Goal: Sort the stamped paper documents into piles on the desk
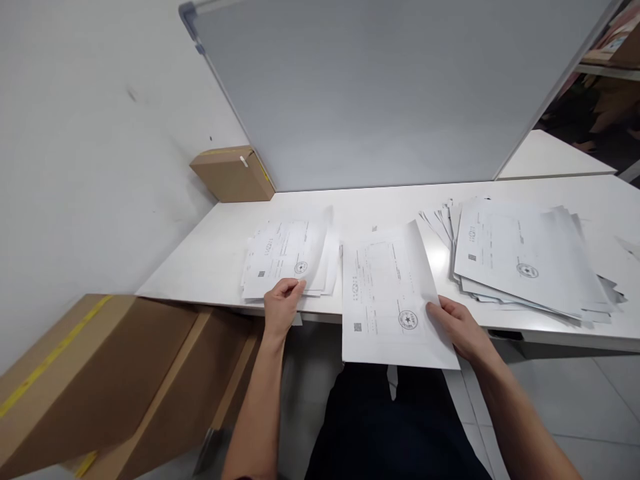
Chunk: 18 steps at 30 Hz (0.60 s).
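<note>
My left hand [283, 303] pinches the near edge of a small stack of printed sheets [287, 257] lying on the left part of the white table [210, 257]. My right hand [457, 327] grips the right edge of a single printed sheet with a round stamp [387, 300]; that sheet hangs partly over the table's front edge above my lap. A large, loosely fanned pile of similar stamped papers [525, 260] lies on the table to the right of my right hand.
A whiteboard [390, 93] leans against the wall at the back of the table. A small cardboard box [233, 173] sits at the back left corner. Large cardboard boxes [100, 380] stand on the floor at the left. Another white table [550, 157] is at the far right.
</note>
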Motion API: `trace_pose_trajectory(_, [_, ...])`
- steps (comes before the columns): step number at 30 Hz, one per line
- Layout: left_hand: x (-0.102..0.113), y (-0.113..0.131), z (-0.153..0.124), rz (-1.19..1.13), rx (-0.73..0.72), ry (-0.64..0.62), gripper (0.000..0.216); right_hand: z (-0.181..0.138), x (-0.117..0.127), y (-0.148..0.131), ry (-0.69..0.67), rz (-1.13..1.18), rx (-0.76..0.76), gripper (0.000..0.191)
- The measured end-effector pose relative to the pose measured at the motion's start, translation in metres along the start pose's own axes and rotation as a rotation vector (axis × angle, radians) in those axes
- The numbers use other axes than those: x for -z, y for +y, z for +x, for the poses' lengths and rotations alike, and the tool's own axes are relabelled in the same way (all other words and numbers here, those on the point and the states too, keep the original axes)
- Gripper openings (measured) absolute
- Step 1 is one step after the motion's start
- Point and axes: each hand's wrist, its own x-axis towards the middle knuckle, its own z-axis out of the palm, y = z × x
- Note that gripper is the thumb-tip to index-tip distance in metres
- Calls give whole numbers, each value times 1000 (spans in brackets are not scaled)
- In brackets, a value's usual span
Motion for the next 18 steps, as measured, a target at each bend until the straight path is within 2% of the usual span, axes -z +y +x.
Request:
trace_pose_trajectory(4, [-8, 34, -20, 40, -158, -27, 15, -6, -5, -5, -24, -1, 10, 38])
trace_pose_trajectory(6, [-17, 53, -37, 58, -262, -121, 12, -9, -8, -8, -26, 11, 9, 37])
trace_pose_trajectory(9, [-36, 74, -65, 18, -376, -346, 6, -11, -13, -10, -27, 21, 14, 35])
trace_pose_trajectory(12, [-60, 81, -89, -15, -431, -525, 8, -11, -17, -7, -1, 23, 45, 32])
trace_pose_trajectory(18, [-97, 78, -122, 28, -616, -622, 9, -9, -20, -3, 50, 51, 124, 33])
